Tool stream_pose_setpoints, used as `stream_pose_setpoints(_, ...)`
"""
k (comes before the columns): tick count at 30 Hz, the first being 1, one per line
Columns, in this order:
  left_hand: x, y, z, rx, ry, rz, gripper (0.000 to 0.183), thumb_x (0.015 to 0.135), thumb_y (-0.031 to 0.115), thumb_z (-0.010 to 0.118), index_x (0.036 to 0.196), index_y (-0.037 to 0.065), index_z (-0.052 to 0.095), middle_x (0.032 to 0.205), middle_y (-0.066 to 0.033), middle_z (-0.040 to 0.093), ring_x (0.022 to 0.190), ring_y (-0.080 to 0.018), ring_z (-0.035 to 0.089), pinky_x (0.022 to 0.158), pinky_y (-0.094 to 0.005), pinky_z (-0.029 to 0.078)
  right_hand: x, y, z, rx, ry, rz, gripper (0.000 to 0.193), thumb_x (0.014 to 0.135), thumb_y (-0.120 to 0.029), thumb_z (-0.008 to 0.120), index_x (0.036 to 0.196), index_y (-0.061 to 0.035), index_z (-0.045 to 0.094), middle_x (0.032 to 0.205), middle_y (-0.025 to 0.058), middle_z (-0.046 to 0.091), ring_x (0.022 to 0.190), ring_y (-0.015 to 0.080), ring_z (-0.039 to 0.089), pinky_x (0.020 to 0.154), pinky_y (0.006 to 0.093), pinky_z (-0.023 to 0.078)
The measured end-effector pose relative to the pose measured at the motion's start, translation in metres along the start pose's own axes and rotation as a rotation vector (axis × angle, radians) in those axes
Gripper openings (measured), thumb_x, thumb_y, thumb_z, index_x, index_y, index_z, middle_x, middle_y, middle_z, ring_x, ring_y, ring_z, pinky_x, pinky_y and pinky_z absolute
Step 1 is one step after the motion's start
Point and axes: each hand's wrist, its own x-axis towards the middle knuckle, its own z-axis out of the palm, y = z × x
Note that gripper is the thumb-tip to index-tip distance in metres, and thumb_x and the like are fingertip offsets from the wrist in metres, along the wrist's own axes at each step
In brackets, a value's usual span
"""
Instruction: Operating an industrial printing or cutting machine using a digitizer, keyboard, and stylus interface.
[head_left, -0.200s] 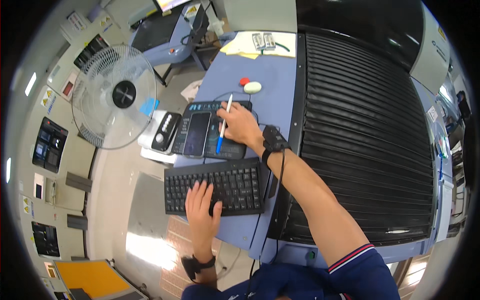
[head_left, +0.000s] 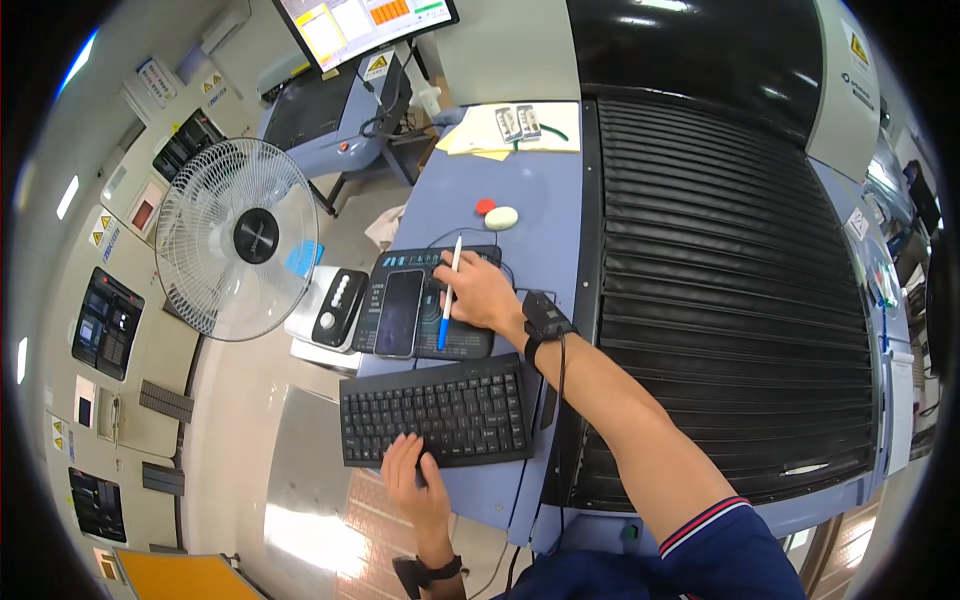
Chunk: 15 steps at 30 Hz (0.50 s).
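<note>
My left hand point(head_left: 415, 488) rests at the near edge of the black keyboard point(head_left: 480, 412), fingers stretched out with nothing in them. My right hand point(head_left: 482, 290) lies palm down over the dark printed mouse pad point(head_left: 470, 345). Its fingers hold a white pen with a blue end point(head_left: 449, 300), the blue end pointing toward the keyboard. Whatever lies under the right palm is hidden. Beside that hand, on the pad's left part, is a dark-screened phone point(head_left: 399, 315). Both wrists wear black bands, and a cable runs from the right one.
A fan point(head_left: 238, 238) and a white device with a black knob panel point(head_left: 335, 308) stand left of the blue table. Beyond the pad lie a red cap point(head_left: 485, 207), a pale oval object point(head_left: 502, 218) and yellow papers point(head_left: 480, 130). Black bellows point(head_left: 730, 300) fill the right; a monitor point(head_left: 365, 25) stands far off.
The view has tilted upward, bringing more of the monitor into sight. My left hand has drawn back from the middle keys to the keyboard's near edge. My right hand keeps the pen over the pad.
</note>
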Motion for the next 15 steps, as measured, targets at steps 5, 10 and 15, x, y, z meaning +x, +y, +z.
stream_pose_setpoints(5, -0.016, -0.014, 0.011, -0.121, 0.321, -0.094, 0.014, 0.091, -0.001, 0.057, 0.098, -0.006, 0.068, 0.096, -0.0159, 0.068, 0.093, -0.0301, 0.065, 0.085, -0.0412, 0.053, 0.003, 0.0, -0.001, -0.029, -0.012, 0.004, 0.038, 0.074, -0.013, 0.076, 0.11, -0.0072, 0.065, 0.134, 0.0185, 0.062, 0.119, 0.0374, 0.06, 0.1, 0.0431, 0.052)
stream_pose_setpoints(10, -0.024, -0.018, 0.015, -0.288, 0.361, -0.317, 0.018, 0.095, -0.004, 0.052, 0.104, -0.006, 0.067, 0.091, -0.0119, 0.067, 0.068, -0.0132, 0.059, 0.062, -0.0248, 0.048, 0.003, -0.002, -0.002, -0.017, -0.001, 0.001, 0.038, 0.073, -0.015, 0.078, 0.108, -0.0064, 0.066, 0.132, 0.019, 0.064, 0.119, 0.0376, 0.061, 0.1, 0.0437, 0.052)
stream_pose_setpoints(15, -0.026, -0.019, 0.017, -0.351, 0.37, -0.387, 0.017, 0.097, -0.003, 0.052, 0.106, -0.006, 0.066, 0.086, -0.0097, 0.065, 0.062, -0.0085, 0.054, 0.057, -0.0213, 0.044, 0.001, -0.002, -0.001, -0.02, 0.017, 0.004, 0.038, 0.072, -0.014, 0.078, 0.107, -0.0053, 0.066, 0.128, 0.0183, 0.065, 0.117, 0.0383, 0.061, 0.098, 0.0444, 0.054)
